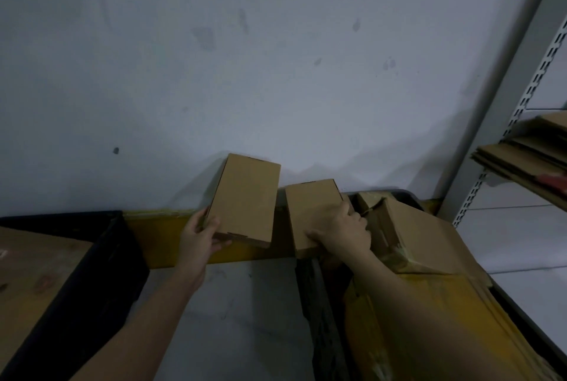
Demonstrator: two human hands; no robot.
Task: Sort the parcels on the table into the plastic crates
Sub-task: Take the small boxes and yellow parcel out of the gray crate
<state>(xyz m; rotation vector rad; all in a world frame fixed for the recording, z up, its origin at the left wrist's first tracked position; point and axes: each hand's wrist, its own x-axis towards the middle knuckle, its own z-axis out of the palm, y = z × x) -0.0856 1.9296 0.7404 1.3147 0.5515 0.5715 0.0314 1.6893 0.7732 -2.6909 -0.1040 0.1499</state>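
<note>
The right hand (340, 232) reaches over the near-left rim of the grey crate (408, 195) and grips a small brown parcel (313, 212) — fingers curled over its top face, thumb at its near edge — beside larger cardboard boxes (423, 236) piled in that crate. The left hand (201, 235) clasps a second parcel (245, 199) by its lower corner, tilted upright between this crate and the black crate (101, 258) at the left edge.
</note>
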